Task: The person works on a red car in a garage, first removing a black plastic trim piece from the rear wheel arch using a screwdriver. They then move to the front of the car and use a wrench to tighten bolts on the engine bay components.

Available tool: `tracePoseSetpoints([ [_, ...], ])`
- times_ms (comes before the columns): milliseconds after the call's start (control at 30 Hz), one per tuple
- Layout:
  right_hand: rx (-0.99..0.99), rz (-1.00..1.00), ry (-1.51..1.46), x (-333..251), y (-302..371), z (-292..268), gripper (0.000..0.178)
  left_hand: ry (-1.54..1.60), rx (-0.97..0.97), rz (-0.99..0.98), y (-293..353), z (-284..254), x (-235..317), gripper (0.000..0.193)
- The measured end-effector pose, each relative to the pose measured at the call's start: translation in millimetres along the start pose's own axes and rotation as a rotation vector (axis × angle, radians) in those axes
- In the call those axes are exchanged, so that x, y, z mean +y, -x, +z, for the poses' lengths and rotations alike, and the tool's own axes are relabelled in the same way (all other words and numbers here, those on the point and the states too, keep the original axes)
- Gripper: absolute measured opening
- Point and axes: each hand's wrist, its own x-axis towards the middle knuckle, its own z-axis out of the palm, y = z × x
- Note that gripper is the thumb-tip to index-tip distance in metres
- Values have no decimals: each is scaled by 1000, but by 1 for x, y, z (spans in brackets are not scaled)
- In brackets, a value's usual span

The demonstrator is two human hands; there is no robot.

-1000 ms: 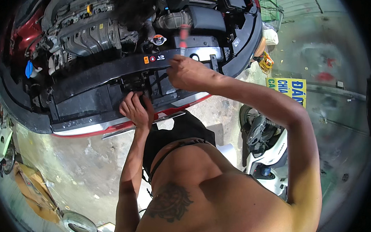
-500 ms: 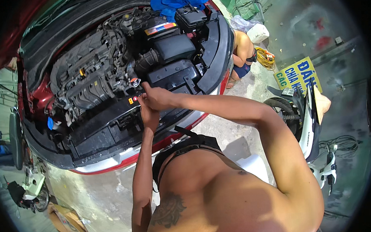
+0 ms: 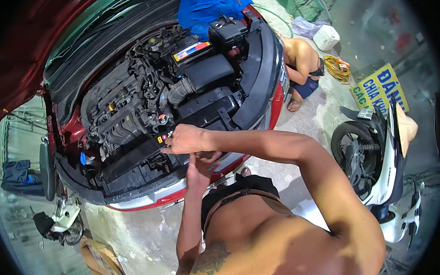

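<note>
Both my hands are over the front edge of a red car's open engine bay (image 3: 129, 117). My right hand (image 3: 186, 139) is closed, its back up, above the black radiator cover (image 3: 131, 159), close to a red-and-yellow warning label (image 3: 162, 139). Whether it holds anything is hidden. My left hand (image 3: 200, 172) is just below and nearer to me, partly behind the right one, with its thumb and fingers apart. Nothing shows in it. A cap with an orange-red top (image 3: 163, 119) is just beyond my right hand. The black ribbed intake hose (image 3: 179, 92) is farther off.
The raised red hood (image 3: 15, 78) hangs at the left. A blue cloth (image 3: 208, 8) covers the far right corner. A co-worker (image 3: 303, 63) crouches by the bumper. A motorbike (image 3: 375, 164), a yellow sign (image 3: 379, 92) and a coiled yellow cable (image 3: 337, 69) are at the right.
My hands have come nearer to me, away from the orange-red cap. Held together before, they are now more apart, the left below the right. The whole view has shifted.
</note>
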Motion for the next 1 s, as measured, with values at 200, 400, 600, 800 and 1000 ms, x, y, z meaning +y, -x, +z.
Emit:
tracePoseSetpoints([
  [200, 80, -27, -7, 14, -13, 15, 18, -363, 173, -226, 36, -10, 32, 26],
  [400, 251, 272, -142, -5, -8, 26, 19, -824, 218, -268, 76, -35, 122, 27],
  [600, 481, 659, -813, -38, -6, 63, 38, -1156, 343, -26, 30, -68, 241, 32],
  [800, 597, 743, -900, -50, -17, 76, 35, -1201, 139, 140, -126, -35, 248, 28],
  [1000, 385, 675, -864, -43, -18, 97, 23, -2205, -253, 420, -158, 72, 117, 51],
])
